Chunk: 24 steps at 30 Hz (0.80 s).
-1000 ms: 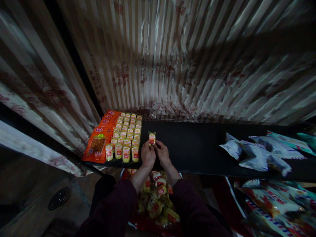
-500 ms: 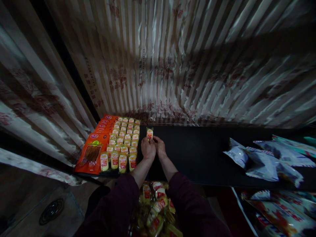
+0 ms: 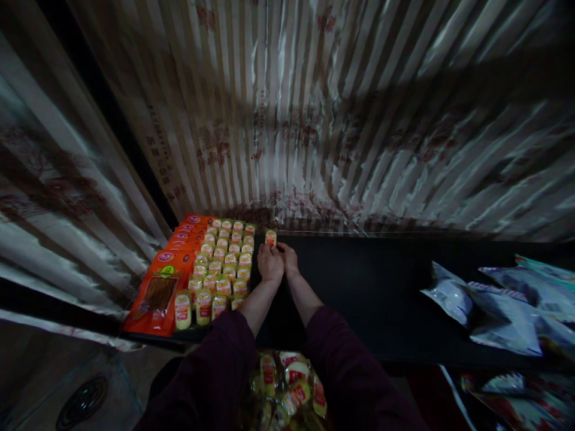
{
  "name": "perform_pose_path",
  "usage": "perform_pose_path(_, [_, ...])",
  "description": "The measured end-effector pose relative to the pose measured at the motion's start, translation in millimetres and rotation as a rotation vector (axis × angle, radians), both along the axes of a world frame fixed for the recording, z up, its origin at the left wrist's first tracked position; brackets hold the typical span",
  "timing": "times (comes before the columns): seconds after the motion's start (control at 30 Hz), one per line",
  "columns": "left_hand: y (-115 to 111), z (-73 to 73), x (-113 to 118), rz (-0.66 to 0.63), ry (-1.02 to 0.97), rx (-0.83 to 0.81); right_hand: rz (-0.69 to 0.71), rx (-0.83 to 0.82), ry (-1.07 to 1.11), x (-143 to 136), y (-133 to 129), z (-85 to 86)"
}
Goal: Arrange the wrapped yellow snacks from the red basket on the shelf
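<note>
A small wrapped cake point(image 3: 270, 238), yellow with a red and white label, stands upright near the back of the black shelf point(image 3: 359, 287). My left hand point(image 3: 271, 263) and my right hand point(image 3: 288, 258) meet side by side at its lower end, with fingers closed round it. Both hands partly cover its base. Just left of my hands, rows of the same wrapped cakes point(image 3: 223, 251) stand close together. Below my forearms, more wrapped cakes point(image 3: 297, 392) lie loose in a heap; what holds them is hidden.
Orange snack bags point(image 3: 157, 287) overlap along the shelf's left end. Silvery bags point(image 3: 505, 320) lie at the right. Under the shelf on the right are more packages point(image 3: 525, 398). A striped, crinkled sheet point(image 3: 287, 120) hangs behind the shelf, with a dark post point(image 3: 130, 143) at the left.
My hands have moved slightly toward the back with the wrapped cake, staying together around it. The view has shifted a little, so the shelf's right-hand bags appear further right and lower.
</note>
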<state>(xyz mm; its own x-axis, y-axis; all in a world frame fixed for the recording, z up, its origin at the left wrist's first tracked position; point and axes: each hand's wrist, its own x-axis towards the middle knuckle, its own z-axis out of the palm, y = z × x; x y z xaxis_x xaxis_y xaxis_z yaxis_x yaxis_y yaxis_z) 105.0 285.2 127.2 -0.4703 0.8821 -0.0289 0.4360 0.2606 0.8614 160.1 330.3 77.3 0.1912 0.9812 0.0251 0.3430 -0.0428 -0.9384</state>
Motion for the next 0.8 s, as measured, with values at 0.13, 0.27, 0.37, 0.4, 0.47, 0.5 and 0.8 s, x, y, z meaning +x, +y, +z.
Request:
perform_pose_path(0.13, [12.6,-8.0,0.0,0.03,-0.004,0.016,0.002,0.009,-0.021,-2.6,10.7,-2.2])
perform_pose_path(0.27, [21.5,-15.2,-3.1,0.019,-0.021,0.033,0.004,0.0,-0.06,-4.9,20.0,-6.6])
perform_pose_path(0.37, [27.1,-19.3,-4.7,0.009,-0.027,0.055,0.007,0.01,-0.09,-6.0,25.6,-8.9])
perform_pose_path(0.4, [28.9,-20.2,-4.8,0.01,-0.024,0.056,0.008,0.017,-0.094,-6.3,27.0,-9.2])
perform_pose_path(0.47, [32.6,-21.4,-4.5,0.013,-0.018,0.058,0.006,0.036,-0.099,-7.2,29.1,-9.1])
perform_pose_path(0.5, [34.4,-21.9,-4.5,0.009,-0.014,0.061,0.004,0.047,-0.103,-7.8,29.8,-8.7])
perform_pose_path(0.8, [45.8,-24.7,-14.9,-0.076,0.014,0.109,0.075,0.114,-0.193,-15.6,37.1,-2.3])
